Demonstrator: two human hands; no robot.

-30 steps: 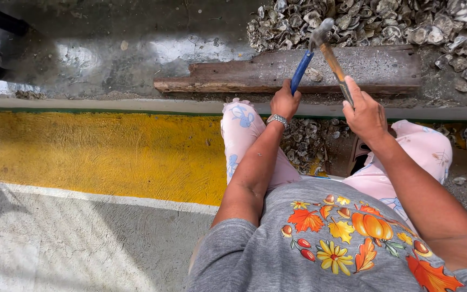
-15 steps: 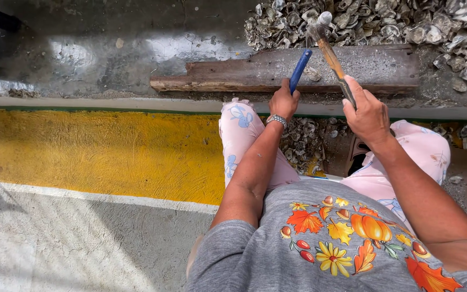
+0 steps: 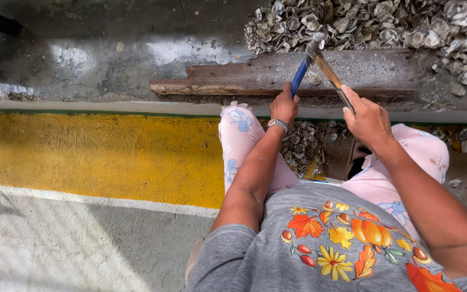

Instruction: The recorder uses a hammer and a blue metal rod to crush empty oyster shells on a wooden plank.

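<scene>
My fingers (image 3: 352, 100), right hand (image 3: 367, 121): curled tight round one wooden-handled hammer (image 3: 328, 70), gripped low on the shaft; the metal head sits up at the plank's far edge, against the shell pile. My left hand (image 3: 284, 106): closed in a fist round one blue-handled tool (image 3: 299, 77), its handle slanting up so the tip meets the hammer head. One small shell (image 3: 313, 78) lies on the plank just beside the blue handle.

Pose: both forearms reach forward from my lap, left wrist wearing one metal bracelet (image 3: 278, 124), right arm angled in from the right.

Support: one weathered wooden plank (image 3: 374, 70), lying flat across the wet concrete floor (image 3: 109, 59).

Heaps: one large pile of grey oyster shells (image 3: 385, 24) behind the plank; one smaller heap of shells (image 3: 306, 143) between my knees.

Surroundings: one yellow painted band (image 3: 93, 154) along the kerb; my pink floral trousers (image 3: 241, 140); grey shirt with autumn print (image 3: 341, 238).
</scene>
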